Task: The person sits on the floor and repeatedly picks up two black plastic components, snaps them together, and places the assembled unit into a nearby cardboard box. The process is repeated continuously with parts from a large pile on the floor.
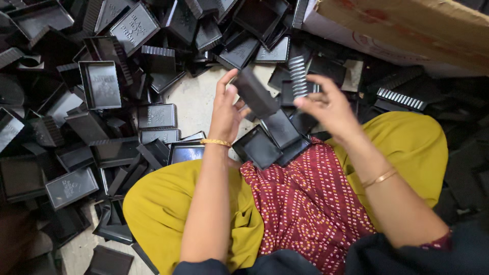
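- The heap of black plastic trays (102,86) covers the floor (196,99) all round the person's lap, thickest to the lap's left and beyond it; some lie face up, some tipped on edge.
- A cardboard box (402,30) stands beyond the lap to the right, its flap hanging over the heap.
- The lap itself shows yellow trousers (153,203) with a red dotted cloth (305,198) draped across the middle.
- Two open black trays (270,142) rest at the far edge of the lap, touching the red cloth, just below both hands.
- The left hand (224,109), above the lap's far edge, curls round the lower end of a black tray piece (254,91) that tilts up between the two hands.
- The right hand (328,107), just beside it on the right, pinches a ribbed black piece (298,76) at its fingertips; motion blur makes it hard to tell whether this piece touches the tilted one.
- A gold bangle (215,142) rings the left wrist, a thin one (379,177) the right.
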